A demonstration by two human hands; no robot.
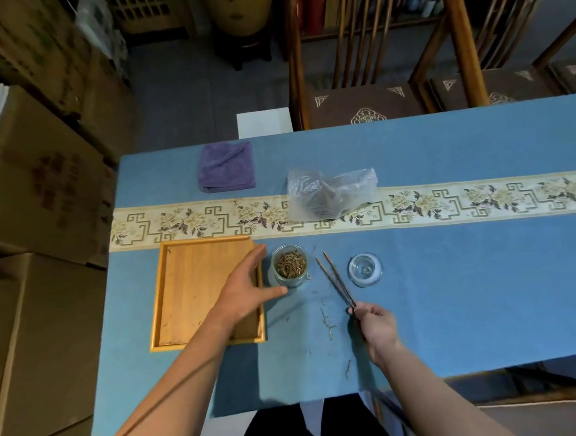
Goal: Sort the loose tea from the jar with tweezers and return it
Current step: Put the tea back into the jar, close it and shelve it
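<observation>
The right hand [377, 327] was close to the near edge of the table [468, 274]. Its fingers were pinched around the back end of the tweezers [336, 280]. The two thin tips of the tweezers were a little apart and pointed away toward the far edge.

The left hand [247, 287] was spread open. It lay over the right side of the wooden tray [183, 291], which sat near the left edge of the table. The fingers reached toward the glass jar [289, 266], with the first finger just past the jar's far side and the thumb just beside its near side. I could not tell if they touched the glass.

The jar stood upright with no lid, between the tray and the tweezers. It was full of dry loose tea [291, 264]. A few bits of tea [328, 323] lay on the blue cloth between the two hands.

The clear lid [365, 269] sat on the table to the right of the tweezers.

Farther back, a plastic bag [329, 193] with dark stuff inside lay on the flowery strip [481, 199] that ran across the table. A folded purple cloth [226, 167] lay near the far left corner.
</observation>
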